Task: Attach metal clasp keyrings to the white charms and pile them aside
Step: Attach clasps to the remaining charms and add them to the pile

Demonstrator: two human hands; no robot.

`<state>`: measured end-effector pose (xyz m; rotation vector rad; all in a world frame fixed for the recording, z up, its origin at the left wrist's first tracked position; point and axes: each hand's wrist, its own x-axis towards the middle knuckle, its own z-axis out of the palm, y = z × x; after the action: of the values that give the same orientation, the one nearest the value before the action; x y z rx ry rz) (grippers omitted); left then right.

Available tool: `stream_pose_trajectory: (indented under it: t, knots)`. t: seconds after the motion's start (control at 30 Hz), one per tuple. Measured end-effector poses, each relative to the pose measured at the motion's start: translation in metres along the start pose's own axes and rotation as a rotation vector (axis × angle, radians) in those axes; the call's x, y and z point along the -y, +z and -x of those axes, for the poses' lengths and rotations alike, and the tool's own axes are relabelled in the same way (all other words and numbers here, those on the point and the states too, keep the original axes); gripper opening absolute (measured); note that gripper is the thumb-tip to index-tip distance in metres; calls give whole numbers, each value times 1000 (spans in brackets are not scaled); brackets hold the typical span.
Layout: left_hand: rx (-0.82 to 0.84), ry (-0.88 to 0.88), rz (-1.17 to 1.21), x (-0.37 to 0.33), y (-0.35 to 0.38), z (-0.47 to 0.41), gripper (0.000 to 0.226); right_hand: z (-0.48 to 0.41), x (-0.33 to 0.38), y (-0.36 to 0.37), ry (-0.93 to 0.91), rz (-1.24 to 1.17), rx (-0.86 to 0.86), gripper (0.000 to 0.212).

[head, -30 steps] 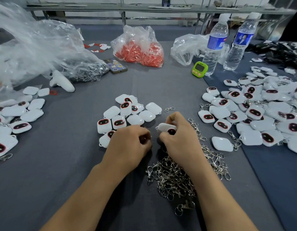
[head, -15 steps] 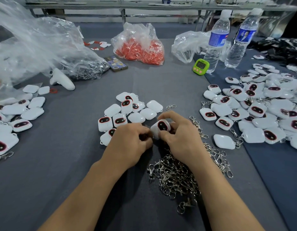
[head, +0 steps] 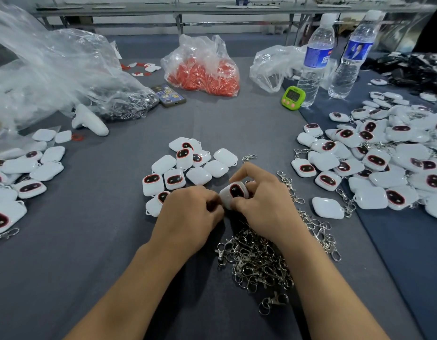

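From the head view, the person's right hand (head: 264, 207) pinches one white charm (head: 234, 193) between thumb and curled fingers, its dark, red-rimmed face turned up and the index finger lifted over its top edge. The left hand (head: 190, 217) is curled, knuckles up, with its fingertips against the charm's lower left edge; whether they pinch anything there cannot be told. The held charm sits just above the grey table (head: 89, 241), between a loose cluster of charms (head: 178, 168) just beyond the hands and a heap of metal clasp keyrings (head: 256, 261) lying under and behind the right wrist. To the right spreads a large pile of charms with keyrings (head: 384, 163); another group of charms (head: 21, 173) lies at the left edge. Farther back are a crumpled clear plastic bag (head: 53, 69), a white controller (head: 89, 120), a phone (head: 168, 95), a bag of red pieces (head: 202, 69), a green timer (head: 293, 98) and two water bottles (head: 315, 57).
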<state>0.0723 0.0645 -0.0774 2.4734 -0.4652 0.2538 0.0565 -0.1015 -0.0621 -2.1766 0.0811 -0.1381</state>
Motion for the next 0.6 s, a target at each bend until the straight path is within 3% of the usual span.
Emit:
stream_pose_trajectory:
  t: [0.23, 0.6]
  knots:
    - [-54, 48, -120, -3, 4, 1, 7, 2, 1, 4, -48, 24, -28, 15]
    - [-84, -64, -63, -9, 3, 0, 9, 0, -1, 4, -8, 3, -21, 21]
